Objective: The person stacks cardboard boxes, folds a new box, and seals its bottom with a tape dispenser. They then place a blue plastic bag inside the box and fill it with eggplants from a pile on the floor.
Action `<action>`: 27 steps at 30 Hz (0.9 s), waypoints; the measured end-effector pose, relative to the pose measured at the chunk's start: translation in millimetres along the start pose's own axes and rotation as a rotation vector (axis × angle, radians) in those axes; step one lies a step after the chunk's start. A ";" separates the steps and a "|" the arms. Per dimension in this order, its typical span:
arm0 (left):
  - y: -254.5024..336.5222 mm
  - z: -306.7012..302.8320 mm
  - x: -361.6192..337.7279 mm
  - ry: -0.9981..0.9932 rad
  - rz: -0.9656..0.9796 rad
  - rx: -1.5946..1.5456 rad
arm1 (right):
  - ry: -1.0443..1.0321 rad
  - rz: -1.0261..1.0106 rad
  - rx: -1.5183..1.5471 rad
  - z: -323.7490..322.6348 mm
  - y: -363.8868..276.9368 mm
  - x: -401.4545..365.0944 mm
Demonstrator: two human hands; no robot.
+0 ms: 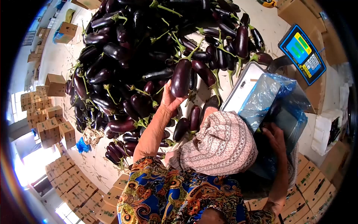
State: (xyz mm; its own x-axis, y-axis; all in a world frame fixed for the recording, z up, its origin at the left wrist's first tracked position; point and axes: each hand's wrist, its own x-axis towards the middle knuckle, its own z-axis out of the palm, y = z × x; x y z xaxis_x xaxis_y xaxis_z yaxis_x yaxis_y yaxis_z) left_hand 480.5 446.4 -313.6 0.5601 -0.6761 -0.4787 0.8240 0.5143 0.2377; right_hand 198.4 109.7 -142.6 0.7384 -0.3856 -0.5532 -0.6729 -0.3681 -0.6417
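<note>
A large dark purple eggplant (181,77) with a green stem is held up in my left hand (170,98), with the fingers wrapped under its lower end. Behind it lies a big pile of eggplants (115,50). My right hand (275,137) is at the lined container on the right, beside the blue plastic liner (257,100). Its fingers are bent over dark contents, and shadow hides what they touch. Patterned light cloth (220,145) covers my knee area between the two arms.
A scale display (302,54) stands at the upper right, next to the metal platform (242,80). Stacked cardboard boxes (74,186) fill the lower left, with more boxes (313,190) at the lower right. A white foam box (326,130) sits at the right. Blue netting (82,145) lies on the floor.
</note>
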 end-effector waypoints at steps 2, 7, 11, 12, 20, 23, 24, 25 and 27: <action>-2.7 9.1 0.9 0.066 0.013 -0.036 | -0.004 -0.003 -0.016 1.1 -9.7 -1.2; -6.4 12.5 1.2 -0.034 -0.065 -0.115 | 0.011 -0.011 -0.052 3.2 -4.1 0.9; -16.8 19.3 5.0 -0.021 -0.077 -0.039 | 0.021 -0.021 -0.027 1.3 -8.6 -0.1; -19.9 19.8 10.0 -0.019 -0.005 0.081 | 0.020 -0.033 -0.023 2.0 -6.7 0.8; -16.2 30.4 51.1 0.293 0.409 0.881 | 0.024 -0.058 -0.108 2.9 6.0 -1.9; 14.4 -5.8 55.1 0.368 0.832 1.758 | 0.053 -0.060 -0.034 4.6 9.0 -6.7; 25.9 -10.2 50.7 0.453 0.933 1.928 | 0.056 -0.064 -0.045 5.3 13.0 -5.9; 37.9 -13.9 46.8 0.544 1.039 2.098 | 0.058 -0.072 -0.055 6.4 17.8 -3.2; 58.6 -27.9 40.0 0.789 0.691 2.405 | 0.050 -0.084 -0.057 9.5 17.8 1.0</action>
State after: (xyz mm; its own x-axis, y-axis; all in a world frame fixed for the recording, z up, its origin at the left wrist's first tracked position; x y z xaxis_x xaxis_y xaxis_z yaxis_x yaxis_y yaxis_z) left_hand 548.8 464.1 -342.3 0.9506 -0.3017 0.0735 -0.3098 -0.9375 0.1585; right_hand 187.7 110.8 -159.6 0.7902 -0.3923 -0.4709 -0.6112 -0.4478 -0.6527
